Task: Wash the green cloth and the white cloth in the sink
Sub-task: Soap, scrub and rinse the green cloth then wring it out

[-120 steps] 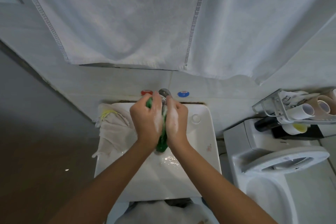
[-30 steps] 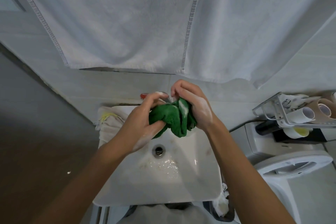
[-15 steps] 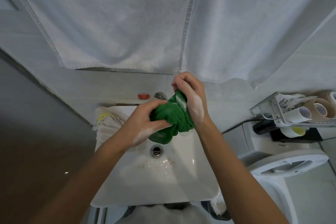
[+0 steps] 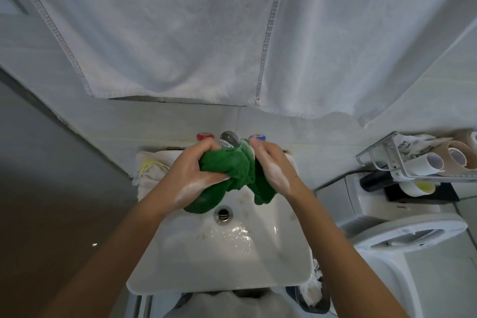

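Mid-wash on the bunched green terry cloth [image 4: 227, 170]: the soapy left hand [image 4: 192, 171] and right hand [image 4: 271, 166] both grip it above the white ceramic sink [image 4: 219, 266], foam on skin, rinse likely left. The crumpled white cloth [image 4: 149, 173] lies left of the hands on the rim, apparently unwashed.

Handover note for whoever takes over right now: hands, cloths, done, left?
Left hand: grips the bunched green terry cloth, suds on the skin.
Right hand: grips the same cloth from the other side, also soapy.
The green cloth is held above the white ceramic sink, near the chrome tap; its tails hang toward the drain.
The crumpled white cloth lies on the sink's left rim, untouched.
Done: green cloth is soaped.
Left: finish and rinse the green cloth, then wash the white one.
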